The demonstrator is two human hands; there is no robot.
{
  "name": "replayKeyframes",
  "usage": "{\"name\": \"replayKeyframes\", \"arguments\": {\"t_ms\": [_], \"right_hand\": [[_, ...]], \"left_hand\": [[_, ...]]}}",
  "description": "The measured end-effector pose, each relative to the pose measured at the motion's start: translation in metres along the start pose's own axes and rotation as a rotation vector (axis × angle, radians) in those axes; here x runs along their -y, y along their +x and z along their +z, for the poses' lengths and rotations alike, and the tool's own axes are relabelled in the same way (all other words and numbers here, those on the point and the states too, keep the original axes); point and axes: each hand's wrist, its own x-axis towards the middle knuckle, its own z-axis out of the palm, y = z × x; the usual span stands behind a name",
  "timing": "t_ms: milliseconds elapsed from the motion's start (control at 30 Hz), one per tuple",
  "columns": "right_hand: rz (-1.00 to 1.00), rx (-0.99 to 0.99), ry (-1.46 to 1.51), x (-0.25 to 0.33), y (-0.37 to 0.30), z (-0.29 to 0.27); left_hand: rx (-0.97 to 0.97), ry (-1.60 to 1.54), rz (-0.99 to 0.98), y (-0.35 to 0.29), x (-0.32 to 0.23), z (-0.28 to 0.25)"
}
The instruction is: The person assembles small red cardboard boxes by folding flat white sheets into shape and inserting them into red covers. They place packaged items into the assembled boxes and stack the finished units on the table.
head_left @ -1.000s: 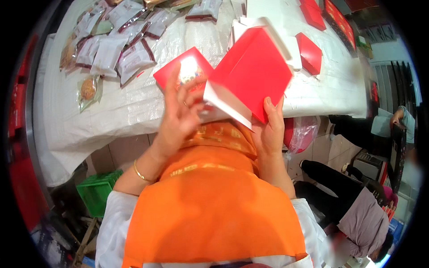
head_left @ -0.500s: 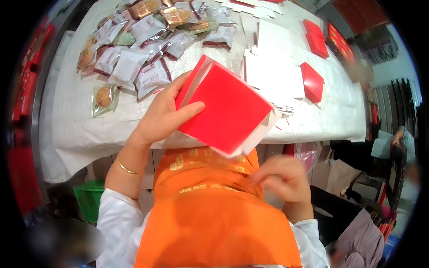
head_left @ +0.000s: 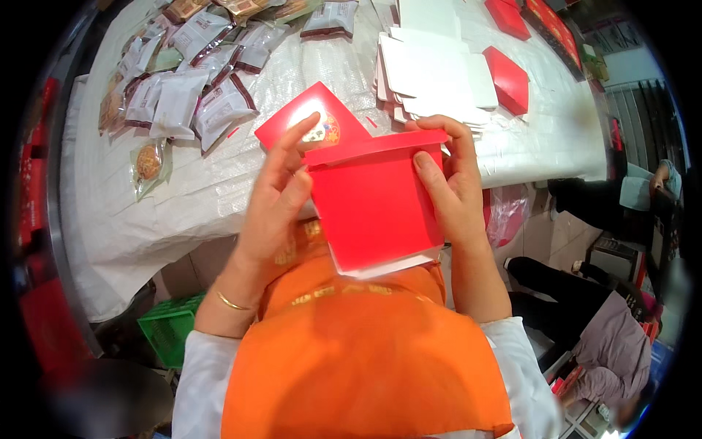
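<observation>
A red cardboard box (head_left: 376, 208), partly folded, is held in front of my orange apron at the table's near edge. Its narrow red flap stands along the far side, and a white edge shows along the near side. My right hand (head_left: 453, 172) grips its right side, thumb on the red face and fingers round the far corner. At the left edge, my left hand (head_left: 281, 179) steadies the box between thumb and fingers, one finger stretched past the corner. Just beyond it is a red panel (head_left: 344, 121) with a round printed picture; whether it joins the box is hidden.
Wrapped pastries (head_left: 179, 102) are heaped at the far left, with one clear-wrapped pastry (head_left: 148, 161) nearer me. Flat white cardboard pieces (head_left: 431, 69) are stacked right of centre beside red boxes (head_left: 506, 80). A green crate (head_left: 167, 329) stands below left. Another person's legs (head_left: 556, 282) show at right.
My right hand has come up from the apron to grip the box. The box has turned squarer to me and moved nearer, and the panel with the round picture has come into sight.
</observation>
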Motion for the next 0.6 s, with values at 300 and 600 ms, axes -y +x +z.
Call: {"name": "replayKeyframes", "arguments": {"t_ms": [300,600], "right_hand": [[0.008,-0.116,0.057,0.024,0.023,0.007],[-0.006,-0.230,0.113,-0.002,-0.014,0.016]], "left_hand": [[-0.073,-0.017,0.199,0.041,-0.012,0.029],[-0.054,-0.001,0.024,0.018,-0.010,0.034]]}}
